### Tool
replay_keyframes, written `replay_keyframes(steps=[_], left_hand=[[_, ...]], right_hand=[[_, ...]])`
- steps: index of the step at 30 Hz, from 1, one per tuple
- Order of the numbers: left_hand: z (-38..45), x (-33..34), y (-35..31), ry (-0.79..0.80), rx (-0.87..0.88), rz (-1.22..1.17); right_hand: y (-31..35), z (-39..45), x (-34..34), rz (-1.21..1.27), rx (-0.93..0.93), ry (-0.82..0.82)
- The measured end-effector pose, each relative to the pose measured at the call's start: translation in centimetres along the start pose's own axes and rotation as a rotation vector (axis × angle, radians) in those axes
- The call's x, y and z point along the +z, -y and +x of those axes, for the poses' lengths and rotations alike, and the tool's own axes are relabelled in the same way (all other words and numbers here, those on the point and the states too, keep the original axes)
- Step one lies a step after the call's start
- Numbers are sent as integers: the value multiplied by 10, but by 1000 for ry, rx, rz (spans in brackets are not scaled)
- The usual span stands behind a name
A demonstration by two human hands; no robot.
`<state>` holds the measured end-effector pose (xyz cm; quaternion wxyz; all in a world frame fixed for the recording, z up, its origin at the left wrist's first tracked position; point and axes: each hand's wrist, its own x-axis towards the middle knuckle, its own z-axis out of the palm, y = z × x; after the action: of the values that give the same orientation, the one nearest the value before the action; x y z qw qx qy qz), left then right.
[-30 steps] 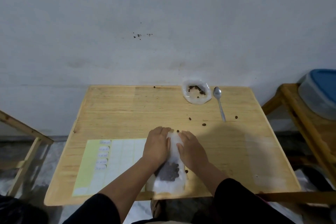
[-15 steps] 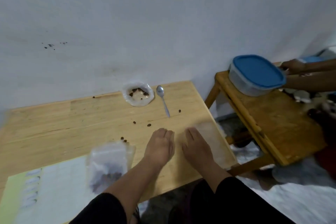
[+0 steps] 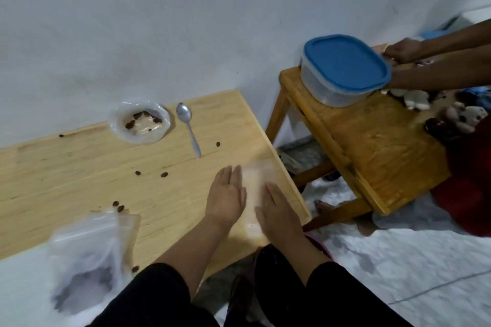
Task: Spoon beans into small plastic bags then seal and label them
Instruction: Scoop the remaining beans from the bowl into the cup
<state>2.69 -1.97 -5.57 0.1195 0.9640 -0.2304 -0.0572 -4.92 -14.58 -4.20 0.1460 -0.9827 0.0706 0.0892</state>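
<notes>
While filled bag (image 3: pixel 87 260) lies left, left hand (image 3: pixel 225 198) flat beside empty bags (image 3: pixel 253 180).

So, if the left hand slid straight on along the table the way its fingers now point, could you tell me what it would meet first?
The left hand points up the table. The spoon handle's tip lies about in that line, so probably that first, though it might pass just beside it.

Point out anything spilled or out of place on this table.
Loose beans lie scattered on the wooden table, between the open bag of beans and the filled bag, with one by the spoon. Nothing else looks wrong.
</notes>
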Motion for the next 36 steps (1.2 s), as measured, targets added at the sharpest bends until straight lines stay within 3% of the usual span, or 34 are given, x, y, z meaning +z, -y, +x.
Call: replay_keyframes(steps=[8, 10, 12, 17, 22, 24, 27, 32, 36], left_hand=[[20, -16, -4, -238, -212, -604], [20, -27, -4, -245, -231, -685], [21, -36, -1, -246, -243, -737], [20, -71, 18, -332, -199, -709], [15, -124, 48, -459, -200, -761], [11, -146, 59, -583, -243, -761], [3, -169, 75, -747, -359, -817], [-14, -189, 98, -719, -387, -983], [-28, -200, 122, -731, -391, -1032]], right_hand=[[-9, 6, -3, 68, -73, -142], [-9, 14, -9, 138, -50, -87], [-6, 23, -20, 201, -59, -109], [20, 54, -57, 144, -233, -377], [73, 81, -102, 230, -360, -497], [98, 85, -115, 339, -357, -476], [140, 86, -129, 587, -168, -372], [201, 85, -132, 1130, -84, -150], [236, 88, -122, 1280, -168, 25]])
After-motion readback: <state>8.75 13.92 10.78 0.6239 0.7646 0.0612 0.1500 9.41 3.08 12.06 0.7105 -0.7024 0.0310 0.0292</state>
